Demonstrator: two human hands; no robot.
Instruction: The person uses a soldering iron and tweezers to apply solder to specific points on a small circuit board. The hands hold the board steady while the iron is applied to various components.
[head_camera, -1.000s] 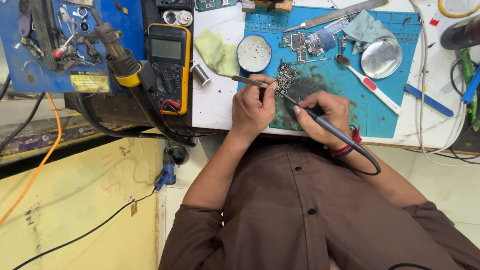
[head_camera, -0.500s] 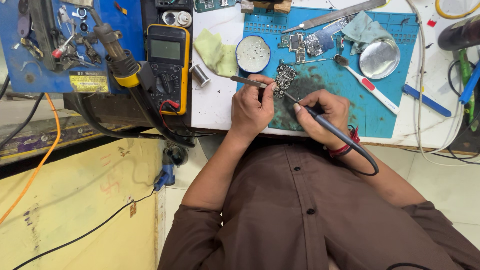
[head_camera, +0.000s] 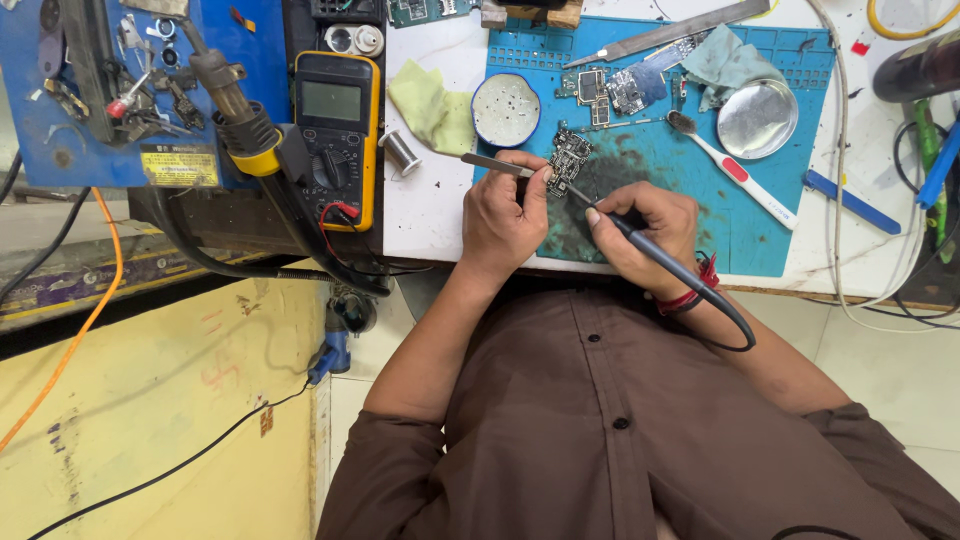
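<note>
My left hand (head_camera: 505, 215) pinches metal tweezers (head_camera: 487, 163), with the tips against a small dark circuit board (head_camera: 568, 160) on the blue work mat (head_camera: 800, 215). In my right hand (head_camera: 650, 228) I grip a black soldering iron (head_camera: 640, 245) like a pen. Its thin tip touches the same board. The iron's black cord loops past my right wrist, which wears a red band.
A yellow multimeter (head_camera: 335, 130) stands left of the mat, beside a hot-air nozzle (head_camera: 235, 105) and a solder spool (head_camera: 402, 152). On the mat lie a round tin (head_camera: 505, 110), another board (head_camera: 610, 90), a metal dish (head_camera: 757, 118), a toothbrush (head_camera: 730, 168), a cloth (head_camera: 722, 62).
Both hands stay on the board; the soldering iron tip has shifted only slightly. The view has hardly moved.
</note>
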